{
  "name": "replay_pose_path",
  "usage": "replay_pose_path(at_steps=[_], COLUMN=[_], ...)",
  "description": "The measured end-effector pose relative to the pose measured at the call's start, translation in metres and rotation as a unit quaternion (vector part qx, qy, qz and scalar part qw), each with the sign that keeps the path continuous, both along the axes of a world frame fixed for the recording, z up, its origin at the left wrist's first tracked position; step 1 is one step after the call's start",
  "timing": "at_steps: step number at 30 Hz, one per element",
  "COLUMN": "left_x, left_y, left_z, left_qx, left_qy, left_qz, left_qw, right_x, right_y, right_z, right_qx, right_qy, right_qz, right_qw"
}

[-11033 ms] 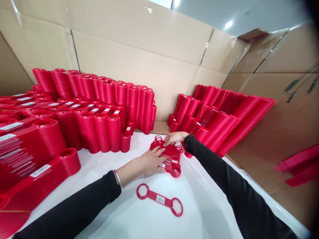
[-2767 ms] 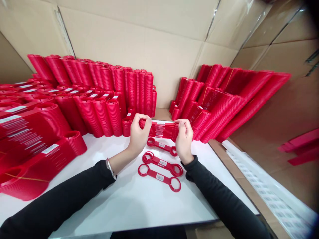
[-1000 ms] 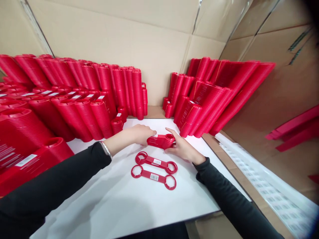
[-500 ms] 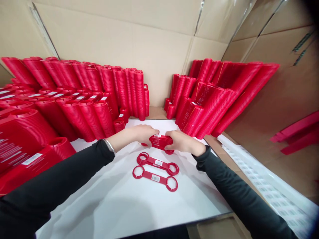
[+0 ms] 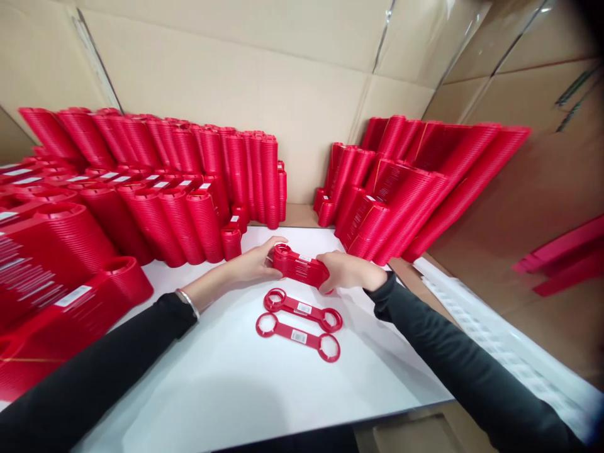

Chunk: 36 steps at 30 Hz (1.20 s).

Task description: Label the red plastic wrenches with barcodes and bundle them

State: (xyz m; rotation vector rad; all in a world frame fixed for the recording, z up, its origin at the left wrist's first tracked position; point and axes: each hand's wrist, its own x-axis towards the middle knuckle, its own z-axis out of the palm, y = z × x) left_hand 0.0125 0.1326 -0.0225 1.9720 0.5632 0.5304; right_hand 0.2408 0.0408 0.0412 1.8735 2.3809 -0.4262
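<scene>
A short stack of red ring-ended pieces point(image 5: 302, 268) is between my hands at the middle of the white table. My left hand point(image 5: 261, 260) grips its left ring end, thumb in front and fingers behind. Around the right end my right hand point(image 5: 343, 270) is closed, hiding that ring. Nearer to me lie red pieces with white labels: an upper one point(image 5: 303, 309), whose doubled ring edges show overlapping pieces, and a lower one point(image 5: 298, 336) just in front of it.
Tall red stacks point(image 5: 202, 220) crowd the left side, and more red stacks point(image 5: 401, 201) lean at the right. Cardboard walls point(image 5: 306, 113) rise behind. White label sheets point(image 5: 500, 340) lie along the right edge of the white table point(image 5: 212, 390).
My left hand has shifted left to the end of the held stack, uncovering its left ring. The view has moved slightly.
</scene>
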Motion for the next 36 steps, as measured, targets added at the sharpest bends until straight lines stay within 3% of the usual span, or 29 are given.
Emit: replay_pose_path(at_steps=[4,8,12,15,19,24,31,36], left_x=[0.003,0.021,0.043,0.049,0.043,0.034,0.035,0.036], left_y=[-0.008,-0.019,-0.024,-0.024,-0.021,-0.017,-0.016,-0.023], left_z=[-0.002,-0.005,-0.013,-0.018,-0.023,-0.025,-0.024,-0.019], left_qx=[-0.024,-0.079,-0.049,-0.012,0.055,0.105,0.111,0.069], left_qy=[-0.029,-0.13,-0.171,-0.17,-0.149,-0.119,-0.113,-0.113], left_qz=[0.015,0.103,0.2,0.234,0.214,0.151,0.171,0.184], left_qw=[0.999,0.983,0.964,0.957,0.964,0.976,0.972,0.974], right_x=[-0.002,-0.004,-0.002,0.004,0.016,0.024,0.019,0.018], right_y=[-0.003,0.003,0.006,-0.001,-0.013,-0.015,-0.014,-0.013], right_z=[-0.004,-0.004,-0.006,-0.015,-0.038,-0.058,-0.057,-0.054], right_qx=[0.016,0.013,0.03,0.089,0.198,0.264,0.265,0.25], right_qy=[-0.013,-0.018,0.009,0.081,0.219,0.301,0.329,0.339], right_qz=[-0.002,-0.012,-0.008,0.004,0.014,-0.004,-0.008,-0.006], right_qw=[1.0,1.0,0.999,0.993,0.955,0.916,0.906,0.907])
